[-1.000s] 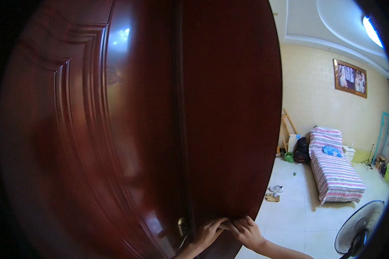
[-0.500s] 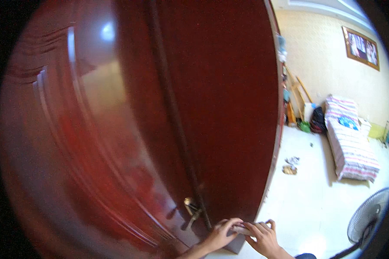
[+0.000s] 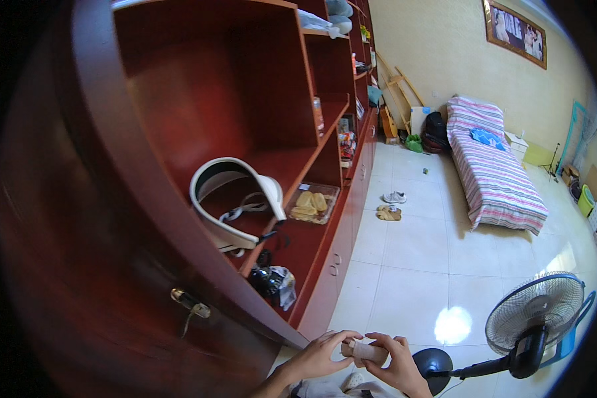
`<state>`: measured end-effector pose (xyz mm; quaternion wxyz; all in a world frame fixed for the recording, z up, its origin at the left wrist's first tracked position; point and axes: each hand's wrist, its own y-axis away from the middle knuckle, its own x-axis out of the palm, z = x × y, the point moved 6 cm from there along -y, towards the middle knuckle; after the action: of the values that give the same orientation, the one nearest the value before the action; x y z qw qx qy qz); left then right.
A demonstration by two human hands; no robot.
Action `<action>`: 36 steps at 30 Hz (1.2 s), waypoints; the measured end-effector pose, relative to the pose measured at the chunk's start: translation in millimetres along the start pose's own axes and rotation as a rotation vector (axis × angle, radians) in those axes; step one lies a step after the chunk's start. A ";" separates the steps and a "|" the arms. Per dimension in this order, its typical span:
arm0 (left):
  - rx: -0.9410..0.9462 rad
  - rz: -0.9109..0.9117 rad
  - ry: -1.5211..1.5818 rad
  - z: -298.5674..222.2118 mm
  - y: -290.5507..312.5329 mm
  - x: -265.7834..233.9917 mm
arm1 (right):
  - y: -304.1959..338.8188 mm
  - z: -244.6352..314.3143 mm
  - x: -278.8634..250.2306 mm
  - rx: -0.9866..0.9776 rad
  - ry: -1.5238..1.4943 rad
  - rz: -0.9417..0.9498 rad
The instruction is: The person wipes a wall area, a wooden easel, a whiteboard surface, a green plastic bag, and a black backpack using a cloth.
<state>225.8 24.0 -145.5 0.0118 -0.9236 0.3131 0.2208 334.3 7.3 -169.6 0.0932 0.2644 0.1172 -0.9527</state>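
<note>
Low in the view, both my hands hold a small pale beige roll-like piece (image 3: 370, 353) level between them; its exact kind cannot be made out. My left hand (image 3: 317, 358) pinches its left end between thumb and fingers. Around its right end curl the thumb and fingers of my right hand (image 3: 400, 370). Left of my hands, a dark red-brown door (image 3: 113, 278) carries a metal lever handle (image 3: 191, 304), which neither hand touches.
A red-brown shelf unit (image 3: 325, 255) holds a white visor cap (image 3: 272, 192) and a clear box of yellowish food (image 3: 315, 202). At right stand a fan (image 3: 534, 315) and a striped bed (image 3: 494, 169). Shoes (image 3: 393, 198) lie on the tiled floor (image 3: 411, 292).
My view has moved past the door, so the shelves and more of the room now show. Both hands keep hold of the roll-like piece, which is now seen more plainly.
</note>
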 end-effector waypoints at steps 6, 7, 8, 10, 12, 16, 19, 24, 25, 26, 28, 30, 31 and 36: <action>-0.070 0.129 0.131 -9.9 -56.1 20.9 | -2.6 -60.0 -25.6 0.116 -0.327 -0.062; -0.076 0.140 0.149 -9.6 -65.5 21.4 | -8.6 -62.1 -31.1 0.134 -0.460 -0.053; -0.082 0.154 0.166 -9.7 -76.2 23.5 | -12.7 -60.8 -44.7 0.141 -0.462 -0.057; -0.132 0.144 0.250 -6.2 -88.8 19.6 | -34.8 -28.3 -85.9 0.206 -0.434 -0.099; -0.144 0.152 0.329 -2.9 -113.8 19.3 | -48.8 -33.0 -102.9 0.267 -0.441 -0.068; -0.013 0.174 0.363 -6.6 -172.4 20.4 | -80.3 -66.5 -127.8 0.326 -0.361 -0.072; 0.053 0.156 0.348 -11.1 -218.0 7.8 | -113.3 -87.6 -149.9 0.291 -0.317 -0.136; 0.088 0.097 0.332 -15.6 -283.8 -21.1 | -175.9 -117.8 -179.1 0.253 -0.252 -0.094; 0.093 0.107 0.333 -15.6 -295.9 -23.6 | -190.6 -118.0 -189.4 0.241 -0.206 -0.067; 0.102 0.127 0.339 -14.7 -312.6 -26.3 | -204.0 -122.7 -198.1 0.215 -0.156 -0.060; 0.129 0.103 0.378 -14.4 -336.8 -38.6 | -229.7 -130.7 -212.8 0.258 -0.177 -0.069; 0.116 0.118 0.411 -16.9 -355.3 -47.1 | -241.6 -140.5 -222.0 0.254 -0.177 -0.023; 0.107 0.123 0.429 -17.7 -363.4 -51.2 | -247.5 -147.1 -224.1 0.285 -0.219 -0.010; 0.041 0.219 0.406 -20.4 -403.4 -56.5 | -268.4 -185.7 -234.5 0.566 -0.457 0.089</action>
<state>429.5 377.3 -150.6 -0.0569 -0.9091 0.4120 0.0243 557.2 341.4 -154.2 0.0813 0.0649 -0.1867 -0.9769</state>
